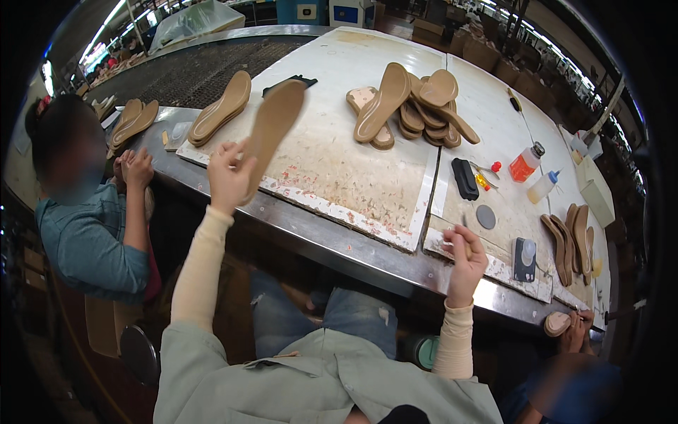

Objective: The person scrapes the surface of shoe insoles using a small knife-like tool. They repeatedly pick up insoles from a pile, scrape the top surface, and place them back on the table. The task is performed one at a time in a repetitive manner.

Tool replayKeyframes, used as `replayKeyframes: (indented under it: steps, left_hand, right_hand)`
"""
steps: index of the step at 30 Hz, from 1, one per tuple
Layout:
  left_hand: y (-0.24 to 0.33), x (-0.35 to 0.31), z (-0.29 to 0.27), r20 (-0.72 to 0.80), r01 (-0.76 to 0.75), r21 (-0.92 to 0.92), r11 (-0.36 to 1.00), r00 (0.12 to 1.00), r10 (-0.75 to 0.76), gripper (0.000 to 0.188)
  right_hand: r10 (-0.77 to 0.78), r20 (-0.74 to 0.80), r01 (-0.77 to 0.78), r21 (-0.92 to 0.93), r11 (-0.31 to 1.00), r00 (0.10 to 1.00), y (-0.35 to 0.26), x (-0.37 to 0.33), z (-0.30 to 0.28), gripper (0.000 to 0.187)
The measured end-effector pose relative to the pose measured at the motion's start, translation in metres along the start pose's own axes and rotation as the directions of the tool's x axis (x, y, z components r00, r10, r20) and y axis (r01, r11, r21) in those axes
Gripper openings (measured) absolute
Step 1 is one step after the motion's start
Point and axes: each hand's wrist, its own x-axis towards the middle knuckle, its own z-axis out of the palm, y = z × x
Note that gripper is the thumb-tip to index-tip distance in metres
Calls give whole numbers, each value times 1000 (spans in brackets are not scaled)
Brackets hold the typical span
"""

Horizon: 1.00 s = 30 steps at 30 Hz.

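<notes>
My left hand (229, 172) is closed round the heel end of a tan shoe sole (277, 116), raised upright over the table's near left edge. Just behind it, a stack of similar soles (224, 106) lies beside a flat black piece (288, 84). My right hand (466, 263) hovers at the near edge, its fingers pinched together. A thin dark tip seems to stick up from them, too small to name. Close to that hand are a grey disc (486, 217) and a small dark box with a clear domed top (525, 259). A larger sole pile (417, 106) sits farther back.
A red-liquid bottle (527, 162), a squeeze bottle (542, 187), a black case (465, 179) and a yellow-handled tool (483, 181) stand or lie at right. More soles (571, 240) rest beyond. Co-workers sit at left (92, 212) and lower right (575, 385). A metal edge (339, 244) borders the table.
</notes>
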Motion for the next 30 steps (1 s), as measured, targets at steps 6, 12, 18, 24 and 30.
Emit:
replayKeyframes:
  steps: [6, 12, 18, 24, 30]
  left_hand:
    - [92, -77, -13, 139, -407, -101, 908, 898, 418, 35]
    - [99, -121, -19, 227, -282, -288, 915, 908, 352, 43]
    - [100, -131, -19, 475, 162, -490, 856, 873, 107, 74]
    - [134, -118, -32, 414, 125, -552, 824, 900, 140, 69]
    - [171, -97, -40, 330, -107, -520, 848, 890, 315, 54]
  right_hand:
    - [-16, 214, -25, 188, 982, 977, -31, -1, 83, 29]
    - [-151, 504, 142, 55, 988, 851, -47, -6, 84, 23]
    - [-370, 520, 486, -101, 868, 770, -70, -19, 84, 22]
    - [-469, 581, 666, -178, 724, 665, -92, -27, 85, 32]
    - [-490, 622, 717, -172, 676, 611, -108, -30, 87, 33]
